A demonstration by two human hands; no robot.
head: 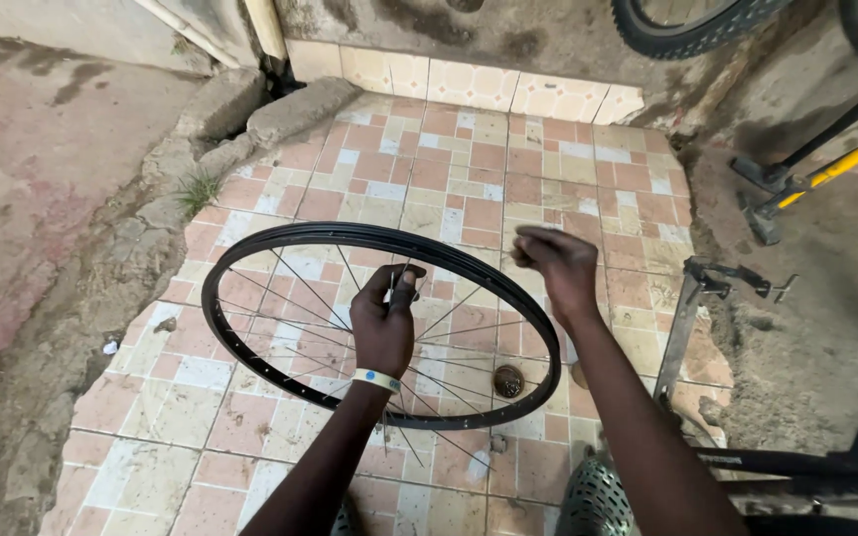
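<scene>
A black bicycle wheel rim (250, 248) with thin metal spokes is held roughly flat above a tiled floor. My left hand (384, 323) reaches through the spokes and grips the hub at the wheel's centre; a white and blue wristband sits on that wrist. My right hand (556, 264) hovers over the rim's far right side with its fingers pinched together, and whatever small thing it may hold is too small to make out.
The floor (469, 179) is pink and cream tile, with a small round drain (507, 380) under the wheel. A metal bike part (692, 298) lies at the right, with yellow and black handled tools (806, 179) beyond. A knobby tyre (687, 30) leans at the wall. Cracked concrete borders the left.
</scene>
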